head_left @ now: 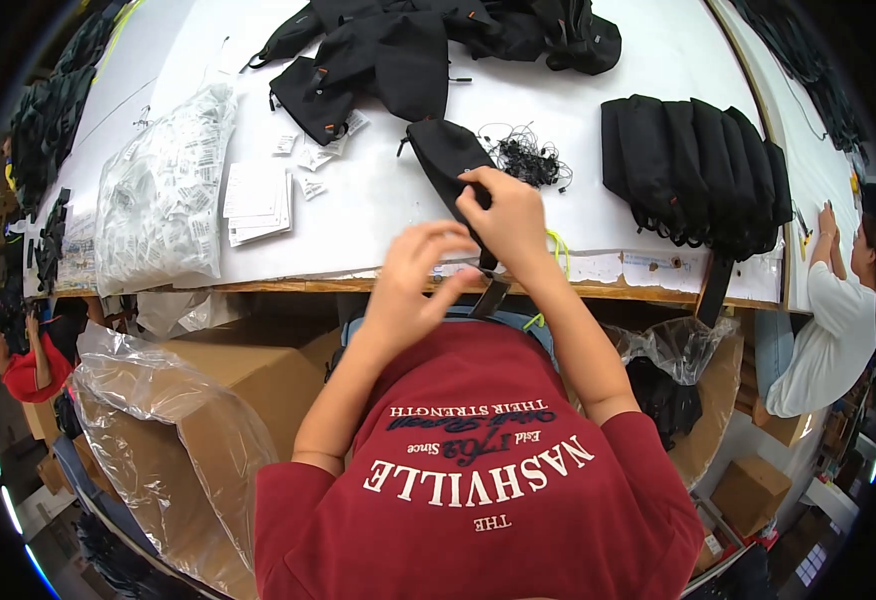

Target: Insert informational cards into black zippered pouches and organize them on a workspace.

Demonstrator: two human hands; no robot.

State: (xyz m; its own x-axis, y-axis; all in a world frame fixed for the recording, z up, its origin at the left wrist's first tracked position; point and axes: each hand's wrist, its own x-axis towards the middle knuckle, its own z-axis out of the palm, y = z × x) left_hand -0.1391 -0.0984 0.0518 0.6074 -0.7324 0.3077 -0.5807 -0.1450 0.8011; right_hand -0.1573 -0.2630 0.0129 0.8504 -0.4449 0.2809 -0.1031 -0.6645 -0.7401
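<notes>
A small black fabric bag with a zip pull lies at the table's front, its strap hanging over the edge. My right hand pinches the bag's near part between thumb and fingers. Just left of it, my left hand is held with fingers curved and apart, thumb close to the strap; it grips nothing I can see. Beside the bag lies a tangle of thin black cords. A neon yellow-green cord shows behind my right wrist.
More black bags are heaped at the back; others stand in a row at right. At left are a clear sack of white packets, white cards and loose packets. Cardboard boxes stand below. Other people work either side.
</notes>
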